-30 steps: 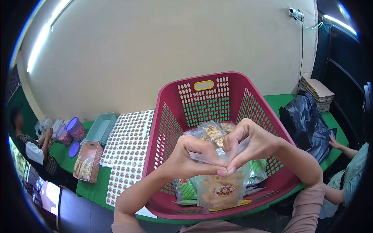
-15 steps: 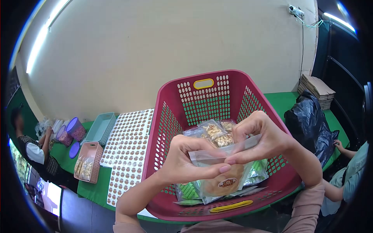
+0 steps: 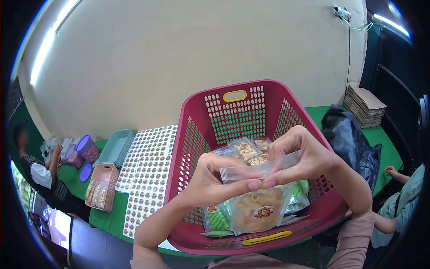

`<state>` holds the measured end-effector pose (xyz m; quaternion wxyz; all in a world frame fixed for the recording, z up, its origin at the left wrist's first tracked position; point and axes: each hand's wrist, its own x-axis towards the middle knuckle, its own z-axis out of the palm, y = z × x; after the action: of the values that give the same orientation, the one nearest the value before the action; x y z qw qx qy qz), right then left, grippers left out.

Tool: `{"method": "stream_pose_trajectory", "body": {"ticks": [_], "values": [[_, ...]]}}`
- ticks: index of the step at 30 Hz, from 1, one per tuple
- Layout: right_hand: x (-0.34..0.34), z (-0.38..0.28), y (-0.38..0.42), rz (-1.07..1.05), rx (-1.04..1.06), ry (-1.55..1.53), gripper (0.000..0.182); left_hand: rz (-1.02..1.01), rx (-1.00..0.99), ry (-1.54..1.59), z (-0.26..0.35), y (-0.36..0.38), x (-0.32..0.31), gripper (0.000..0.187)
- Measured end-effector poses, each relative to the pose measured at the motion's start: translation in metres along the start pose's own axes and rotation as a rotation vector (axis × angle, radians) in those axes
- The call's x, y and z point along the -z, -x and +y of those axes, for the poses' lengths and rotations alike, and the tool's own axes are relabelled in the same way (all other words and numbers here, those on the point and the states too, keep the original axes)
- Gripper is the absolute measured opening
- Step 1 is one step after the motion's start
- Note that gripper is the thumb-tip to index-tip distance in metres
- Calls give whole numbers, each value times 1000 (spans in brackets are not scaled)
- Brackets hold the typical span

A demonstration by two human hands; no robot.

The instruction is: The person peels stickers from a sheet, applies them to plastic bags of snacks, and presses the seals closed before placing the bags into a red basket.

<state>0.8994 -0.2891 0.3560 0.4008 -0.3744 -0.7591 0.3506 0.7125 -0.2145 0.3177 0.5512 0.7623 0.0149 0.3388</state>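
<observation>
A clear plastic snack pouch (image 3: 261,210) with pale tube-shaped snacks and a round brown label hangs upright over the near side of the maroon laundry basket (image 3: 181,134). My left hand (image 3: 219,179) pinches the left part of its top edge, and my right hand (image 3: 298,159) pinches the right part. Both thumb tips meet near the middle of the seal. Inside the basket, packets of green snacks (image 3: 218,219) lie on either side of the pouch. Packets of light brown snacks (image 3: 246,150) lie behind my hands.
Label sheets (image 3: 145,179) lie left of the basket on the green table. Beyond are a pink basket (image 3: 107,172), a teal tray (image 3: 117,145) and purple-lidded tubs (image 3: 87,148). At right are a black plastic bag (image 3: 349,143) and stacked cardboard (image 3: 365,105). People stand at both sides.
My hands have tilted the pouch top, so its label and contents show more fully. My thumbs have come together. At right, the black bag has shifted and the other person's hand is off it.
</observation>
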Motion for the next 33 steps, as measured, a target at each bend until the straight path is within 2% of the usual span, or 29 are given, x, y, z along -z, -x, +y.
{"method": "stream_pose_trajectory", "body": {"ticks": [18, 30, 33], "values": [[-1, 4, -1, 50, -110, -94, 19, 61, 40, 169, -9, 1, -3, 10], [-8, 6, 1, 12, -152, -137, 19, -21, 24, 135, -15, 0, -2, 10], [-9, 6, 2, -14, -150, -163, 19, -59, -13, 219, -17, 1, -4, 11]]}}
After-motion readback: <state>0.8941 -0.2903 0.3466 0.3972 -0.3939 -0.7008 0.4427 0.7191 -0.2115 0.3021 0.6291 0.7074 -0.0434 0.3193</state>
